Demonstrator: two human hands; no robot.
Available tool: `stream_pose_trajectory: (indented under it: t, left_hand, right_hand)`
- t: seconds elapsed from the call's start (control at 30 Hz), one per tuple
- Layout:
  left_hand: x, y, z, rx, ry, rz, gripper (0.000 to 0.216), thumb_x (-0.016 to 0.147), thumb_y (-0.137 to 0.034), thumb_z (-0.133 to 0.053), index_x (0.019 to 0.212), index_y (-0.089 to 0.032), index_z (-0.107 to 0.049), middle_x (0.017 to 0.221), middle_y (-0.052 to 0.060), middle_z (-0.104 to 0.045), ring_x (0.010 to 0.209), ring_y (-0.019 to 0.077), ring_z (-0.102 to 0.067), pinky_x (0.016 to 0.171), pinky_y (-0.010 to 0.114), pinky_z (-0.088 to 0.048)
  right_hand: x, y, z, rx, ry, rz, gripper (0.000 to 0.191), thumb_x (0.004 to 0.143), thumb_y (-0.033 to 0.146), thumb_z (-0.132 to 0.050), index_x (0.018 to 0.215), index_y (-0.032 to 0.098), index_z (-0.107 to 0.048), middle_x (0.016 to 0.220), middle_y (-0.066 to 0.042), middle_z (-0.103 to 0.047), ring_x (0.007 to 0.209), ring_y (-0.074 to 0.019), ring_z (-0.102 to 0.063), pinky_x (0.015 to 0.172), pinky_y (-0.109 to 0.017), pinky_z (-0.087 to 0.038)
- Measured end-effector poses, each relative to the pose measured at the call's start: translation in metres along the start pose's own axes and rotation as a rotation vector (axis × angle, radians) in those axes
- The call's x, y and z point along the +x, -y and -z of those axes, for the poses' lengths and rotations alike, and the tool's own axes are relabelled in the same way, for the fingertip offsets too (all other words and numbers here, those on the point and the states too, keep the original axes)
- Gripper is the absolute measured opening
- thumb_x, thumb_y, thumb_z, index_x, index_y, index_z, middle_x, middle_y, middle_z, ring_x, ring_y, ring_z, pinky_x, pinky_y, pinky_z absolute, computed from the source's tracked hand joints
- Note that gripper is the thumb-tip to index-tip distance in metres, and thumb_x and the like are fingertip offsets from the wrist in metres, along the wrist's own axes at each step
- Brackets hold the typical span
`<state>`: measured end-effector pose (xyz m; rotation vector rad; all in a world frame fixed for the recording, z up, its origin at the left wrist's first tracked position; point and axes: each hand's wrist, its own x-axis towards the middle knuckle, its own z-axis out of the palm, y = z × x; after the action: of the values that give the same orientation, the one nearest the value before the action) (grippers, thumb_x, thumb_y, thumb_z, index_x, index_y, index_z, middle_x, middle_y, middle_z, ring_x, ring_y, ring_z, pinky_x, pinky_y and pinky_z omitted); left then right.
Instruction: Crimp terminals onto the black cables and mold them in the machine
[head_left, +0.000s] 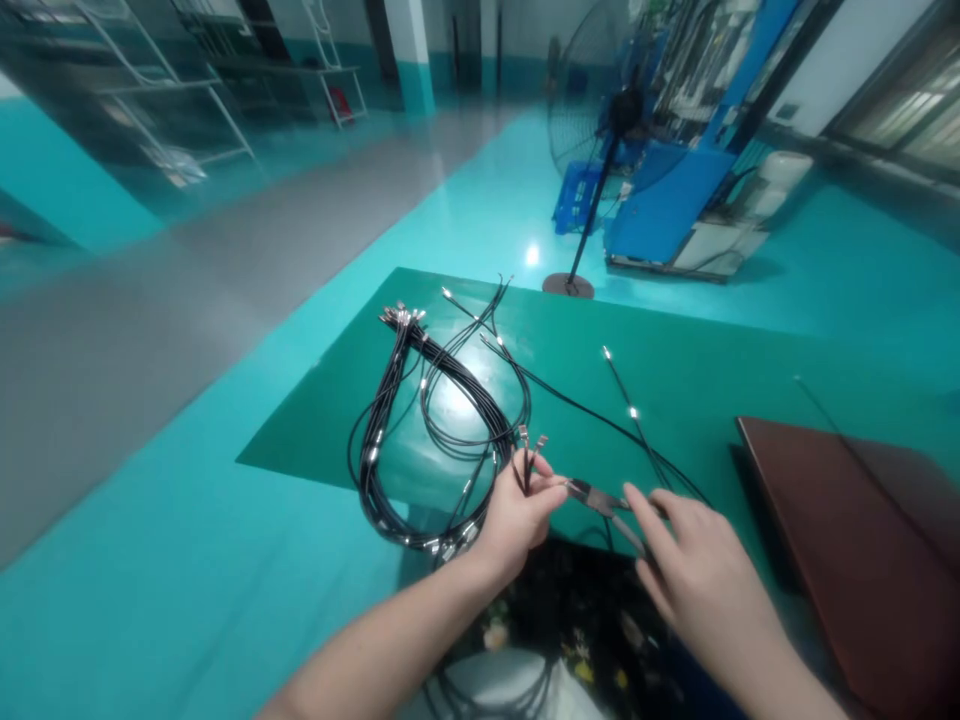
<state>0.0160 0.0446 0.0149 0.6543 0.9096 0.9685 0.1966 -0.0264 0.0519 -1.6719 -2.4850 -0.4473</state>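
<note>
My left hand point(517, 515) is closed in a pinch on two thin black cable ends point(531, 450) with small metal terminals, held upright above the green mat point(675, 370). My right hand point(694, 560) is closed around a pair of small pliers point(600, 497), whose jaws point left toward my left fingertips. A looped bundle of several black cables point(420, 440) with metal connectors lies on the mat just left of my left hand. Loose single cables point(622, 400) trail across the mat behind both hands.
A dark brown board point(847, 530) lies at the mat's right edge. A standing fan point(600, 140) and blue machinery point(675, 190) stand on the teal floor beyond the table. Metal racks point(165, 110) are at the far left. Dark patterned clothing point(585, 620) shows below my hands.
</note>
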Motion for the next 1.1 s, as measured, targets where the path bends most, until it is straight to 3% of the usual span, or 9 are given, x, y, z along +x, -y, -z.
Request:
stream_pose_trajectory:
  t: [0.13,0.43,0.67,0.77,0.9,1.1]
  left_hand:
    - [-0.005,0.002,-0.001,0.041,0.003,-0.029,0.035,0.063,-0.023,-0.069,0.080,-0.019,-0.038,0.073,0.000,-0.063,0.037,0.0002,-0.037,0.041,0.015,-0.026]
    - [-0.011,0.003,-0.004,0.116,0.021,-0.093,0.032,0.063,-0.022,-0.067,0.077,-0.019,-0.038,0.070,0.000,-0.062,0.052,0.0075,-0.052,0.050,0.018,-0.034]
    - [-0.006,0.004,0.001,0.390,0.060,-0.236,0.023,0.068,-0.019,-0.061,0.078,-0.019,-0.040,0.072,0.000,-0.059,0.072,0.0130,-0.058,0.064,0.022,-0.042]
    - [-0.003,0.003,-0.002,0.386,0.064,-0.199,0.023,0.066,-0.015,-0.060,0.076,-0.019,-0.039,0.067,-0.003,-0.056,0.062,0.0092,-0.055,0.058,0.019,-0.041]
    - [-0.002,0.002,-0.007,0.238,0.088,-0.060,0.021,0.062,-0.011,-0.052,0.074,-0.019,-0.037,0.058,-0.007,-0.049,0.037,0.0022,-0.037,0.039,0.016,-0.029]
    - [-0.003,0.003,-0.006,0.098,0.214,0.036,0.023,0.063,-0.015,-0.051,0.078,-0.021,-0.035,0.054,-0.009,-0.048,0.030,0.0024,-0.025,0.030,0.016,-0.016]
  right_hand:
    - [-0.001,0.006,0.012,-0.103,0.002,0.007,0.043,0.077,0.014,-0.043,0.119,0.007,-0.051,0.100,-0.019,-0.055,0.088,-0.0304,-0.048,0.072,-0.045,-0.043]
    - [-0.008,0.017,0.016,-0.184,0.114,-0.047,0.047,0.076,0.009,-0.045,0.122,0.009,-0.050,0.098,-0.016,-0.057,0.081,-0.0273,-0.048,0.066,-0.042,-0.042]
    - [-0.008,0.017,0.020,-0.201,0.096,-0.042,0.051,0.070,0.005,-0.051,0.121,0.008,-0.051,0.093,-0.014,-0.057,0.078,-0.0262,-0.049,0.065,-0.040,-0.043]
    - [-0.009,0.018,0.017,-0.187,0.088,-0.027,0.052,0.067,0.002,-0.051,0.119,0.005,-0.052,0.085,-0.013,-0.058,0.072,-0.0244,-0.049,0.060,-0.038,-0.044]
    - [-0.014,0.018,0.006,-0.115,0.059,-0.006,0.052,0.065,0.000,-0.050,0.116,0.005,-0.052,0.080,-0.010,-0.057,0.067,-0.0221,-0.051,0.057,-0.036,-0.046]
    - [-0.020,0.012,-0.006,0.096,0.077,-0.018,0.041,0.076,0.011,-0.040,0.116,0.009,-0.050,0.082,-0.009,-0.061,0.064,-0.0199,-0.057,0.053,-0.033,-0.049]
